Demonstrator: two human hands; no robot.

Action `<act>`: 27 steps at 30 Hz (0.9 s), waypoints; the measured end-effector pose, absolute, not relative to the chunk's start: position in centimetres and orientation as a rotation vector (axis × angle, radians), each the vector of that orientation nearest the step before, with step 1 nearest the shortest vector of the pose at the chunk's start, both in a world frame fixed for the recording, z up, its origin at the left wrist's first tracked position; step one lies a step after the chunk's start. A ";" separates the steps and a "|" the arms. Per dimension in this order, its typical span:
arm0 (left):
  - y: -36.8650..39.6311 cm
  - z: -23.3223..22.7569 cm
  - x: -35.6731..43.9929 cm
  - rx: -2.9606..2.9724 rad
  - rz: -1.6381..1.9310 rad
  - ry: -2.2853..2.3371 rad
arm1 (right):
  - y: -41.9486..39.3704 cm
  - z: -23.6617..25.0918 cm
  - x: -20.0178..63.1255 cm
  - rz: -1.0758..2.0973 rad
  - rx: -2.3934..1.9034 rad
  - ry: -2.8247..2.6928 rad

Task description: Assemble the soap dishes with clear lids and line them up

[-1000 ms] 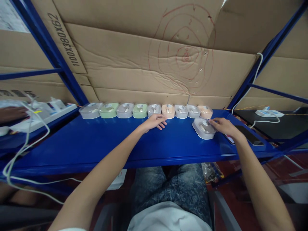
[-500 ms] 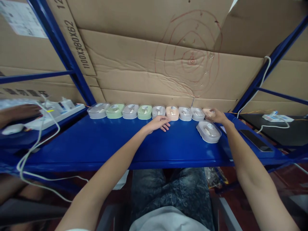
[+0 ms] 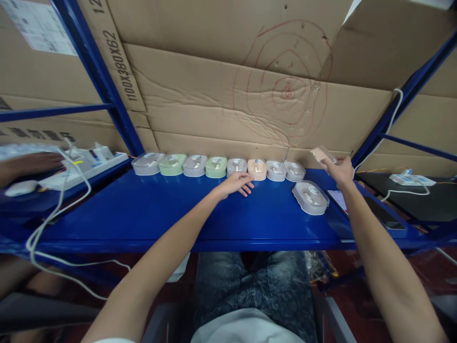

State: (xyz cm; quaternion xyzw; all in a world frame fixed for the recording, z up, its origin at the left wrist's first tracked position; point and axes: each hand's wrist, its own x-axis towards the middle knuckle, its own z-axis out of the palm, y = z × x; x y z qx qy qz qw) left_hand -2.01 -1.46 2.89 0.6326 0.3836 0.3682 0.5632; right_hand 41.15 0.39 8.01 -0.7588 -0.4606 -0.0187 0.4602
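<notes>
My right hand (image 3: 342, 170) grips a peach plastic case (image 3: 321, 155) with a clear cover, held tilted above the table's right rear. A larger grey case (image 3: 310, 197) lies on the blue tabletop (image 3: 250, 219), nearer to me than the row. Along the cardboard wall stand several similar cases with round labels, among them a green case (image 3: 216, 167), a peach case (image 3: 257, 169) and, at the right end, a grey case (image 3: 294, 171). My left hand (image 3: 236, 184) rests, fingers loosely apart and holding nothing, just in front of the row's middle.
On the right lie a phone with a lit screen (image 3: 338, 200) and a dark phone (image 3: 383, 213). A white power strip (image 3: 412, 179) sits beyond them. At far left are another person's hand (image 3: 34, 165), a white mouse (image 3: 21, 188) and hanging white cables (image 3: 59, 209).
My right hand has lifted the peach case off the row's right end, moving up and to the right. More of the lit phone shows. My left hand has hardly moved.
</notes>
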 end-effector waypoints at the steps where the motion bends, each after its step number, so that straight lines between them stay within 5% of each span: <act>1: -1.6 3.0 -2.0 1.473 0.886 0.909 | -0.1 8.5 39.6 0.043 -1.774 -1.104; 5: -2.2 3.7 -1.5 1.364 1.008 0.896 | -2.3 9.3 31.3 0.363 -1.423 -1.320; 13: -3.3 5.7 -1.2 1.097 1.291 0.489 | -4.9 5.1 17.0 0.267 -1.064 -1.934; 27: -2.9 3.3 0.6 0.948 1.272 0.721 | -5.1 1.5 16.6 0.398 -1.103 -1.964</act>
